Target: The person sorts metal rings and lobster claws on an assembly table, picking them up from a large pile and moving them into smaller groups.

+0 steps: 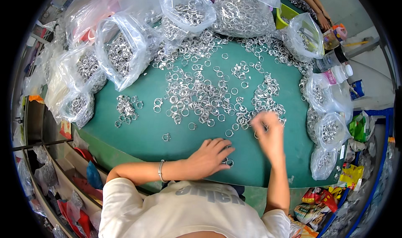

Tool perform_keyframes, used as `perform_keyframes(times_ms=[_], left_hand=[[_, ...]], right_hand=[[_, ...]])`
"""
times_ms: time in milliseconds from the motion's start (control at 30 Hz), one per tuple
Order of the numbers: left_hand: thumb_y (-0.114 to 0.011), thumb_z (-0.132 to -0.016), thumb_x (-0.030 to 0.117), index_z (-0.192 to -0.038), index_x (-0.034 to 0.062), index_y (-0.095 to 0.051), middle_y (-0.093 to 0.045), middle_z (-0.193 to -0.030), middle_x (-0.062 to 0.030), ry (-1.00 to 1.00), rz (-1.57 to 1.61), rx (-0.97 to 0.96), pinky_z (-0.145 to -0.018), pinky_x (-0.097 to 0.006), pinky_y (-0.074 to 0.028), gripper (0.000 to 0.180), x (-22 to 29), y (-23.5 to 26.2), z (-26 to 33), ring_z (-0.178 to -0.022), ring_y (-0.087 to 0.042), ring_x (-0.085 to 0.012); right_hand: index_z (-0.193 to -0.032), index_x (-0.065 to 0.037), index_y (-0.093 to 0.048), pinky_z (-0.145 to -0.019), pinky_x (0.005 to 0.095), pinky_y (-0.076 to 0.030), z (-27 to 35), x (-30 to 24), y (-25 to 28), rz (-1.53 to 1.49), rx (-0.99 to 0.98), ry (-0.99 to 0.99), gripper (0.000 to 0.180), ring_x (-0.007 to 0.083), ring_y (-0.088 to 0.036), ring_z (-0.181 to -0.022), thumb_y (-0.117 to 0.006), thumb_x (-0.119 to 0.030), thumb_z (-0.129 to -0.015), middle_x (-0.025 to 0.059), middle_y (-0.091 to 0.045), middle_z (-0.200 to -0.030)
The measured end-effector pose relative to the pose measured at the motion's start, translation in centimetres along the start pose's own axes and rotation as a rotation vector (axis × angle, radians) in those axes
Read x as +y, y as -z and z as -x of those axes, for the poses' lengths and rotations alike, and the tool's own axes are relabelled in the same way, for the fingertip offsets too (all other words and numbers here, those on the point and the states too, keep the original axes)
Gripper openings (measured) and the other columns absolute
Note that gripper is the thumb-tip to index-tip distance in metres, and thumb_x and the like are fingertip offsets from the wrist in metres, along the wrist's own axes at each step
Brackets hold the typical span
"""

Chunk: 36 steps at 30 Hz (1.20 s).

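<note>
Many small silver metal rings (201, 93) lie in a loose heap on the green tabletop (138, 142). My left hand (209, 156) rests low near the table's front edge, its fingers spread and slightly bent. A few rings (228, 162) lie beside its fingertips and thumb, partly covered by them. Over the near right part of the rings is my right hand (268, 131), smeared by motion. Whether its fingers hold a ring cannot be made out. A smaller ring cluster (126, 108) sits to the left, and a single ring (166, 137) lies nearer me.
Clear plastic bags of rings (121, 54) line the table's far and left sides. Smaller ring bags (329, 131) stand along the right edge. A bottle (337, 74) and a lime-green bin (284, 15) are at the far right. Another person's arms (314, 6) reach in there.
</note>
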State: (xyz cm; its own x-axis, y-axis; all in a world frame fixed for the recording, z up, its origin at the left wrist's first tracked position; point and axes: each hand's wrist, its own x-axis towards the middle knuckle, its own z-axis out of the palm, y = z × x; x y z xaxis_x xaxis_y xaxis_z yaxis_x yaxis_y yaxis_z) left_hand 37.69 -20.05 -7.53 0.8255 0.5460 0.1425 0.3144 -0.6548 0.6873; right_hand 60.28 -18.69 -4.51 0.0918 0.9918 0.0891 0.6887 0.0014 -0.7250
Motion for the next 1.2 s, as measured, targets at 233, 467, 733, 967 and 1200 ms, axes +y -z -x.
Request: perform_keyframes(times_ms=[233, 467, 733, 967, 1200], left_hand=[[-0.069, -0.079, 0.023, -0.120, 0.0071, -0.054, -0.049, -0.121, -0.0125, -0.200, -0.207, -0.110, -0.090, -0.044, -0.037, 0.047, -0.5, -2.5, 1.1, -0.112, -0.047, -0.0296], [-0.066, -0.082, 0.014, -0.114, 0.0064, -0.057, -0.056, -0.108, -0.0115, -0.004, -0.091, 0.188, -0.086, -0.041, -0.039, 0.034, -3.7, 2.3, -9.1, -0.102, -0.052, -0.0298], [-0.064, -0.080, 0.009, -0.102, 0.0060, -0.057, -0.057, -0.099, -0.0102, 0.104, -0.206, 0.079, -0.078, -0.041, -0.040, 0.024, -5.8, -1.3, -16.3, -0.097, -0.055, -0.0290], [-0.058, -0.081, 0.000, -0.105, 0.0044, -0.058, -0.056, -0.101, -0.0128, 0.063, -0.203, 0.216, -0.079, -0.041, -0.042, 0.024, -7.4, 2.8, -14.1, -0.094, -0.055, -0.0328], [-0.054, -0.080, -0.004, -0.101, 0.0026, -0.061, -0.057, -0.097, -0.0139, 0.016, -0.125, 0.175, -0.080, -0.040, -0.045, 0.023, -6.7, 2.2, -17.5, -0.089, -0.056, -0.0332]], right_hand=[[-0.084, -0.006, -0.069, -0.077, 0.0386, -0.038, -8.6, 4.9, -0.9, 0.607, 0.204, 0.084, 0.010, 0.0260, -0.052, -0.088, -0.071, -0.011, -0.076, 0.0058, -0.060, -0.090], [-0.080, -0.004, -0.066, -0.075, 0.0370, -0.043, -4.5, 5.1, 1.3, 0.146, 0.211, 0.019, 0.012, 0.0263, -0.057, -0.085, -0.075, -0.005, -0.071, 0.0092, -0.062, -0.091], [-0.086, -0.004, -0.062, -0.077, 0.0396, -0.047, 6.2, 0.1, 0.2, 0.113, -0.113, 0.218, 0.023, 0.0288, -0.058, -0.083, -0.076, -0.008, -0.070, 0.0106, -0.063, -0.090], [-0.092, -0.003, -0.064, -0.078, 0.0390, -0.046, 2.3, 2.4, 2.0, -0.178, -0.088, 0.047, 0.019, 0.0292, -0.058, -0.086, -0.071, -0.010, -0.076, 0.0113, -0.063, -0.092], [-0.108, 0.000, -0.058, -0.086, 0.0418, -0.045, -8.2, 10.1, 1.4, 0.263, 0.231, -0.129, 0.040, 0.0340, -0.054, -0.103, -0.074, -0.018, -0.077, 0.0174, -0.059, -0.103]])
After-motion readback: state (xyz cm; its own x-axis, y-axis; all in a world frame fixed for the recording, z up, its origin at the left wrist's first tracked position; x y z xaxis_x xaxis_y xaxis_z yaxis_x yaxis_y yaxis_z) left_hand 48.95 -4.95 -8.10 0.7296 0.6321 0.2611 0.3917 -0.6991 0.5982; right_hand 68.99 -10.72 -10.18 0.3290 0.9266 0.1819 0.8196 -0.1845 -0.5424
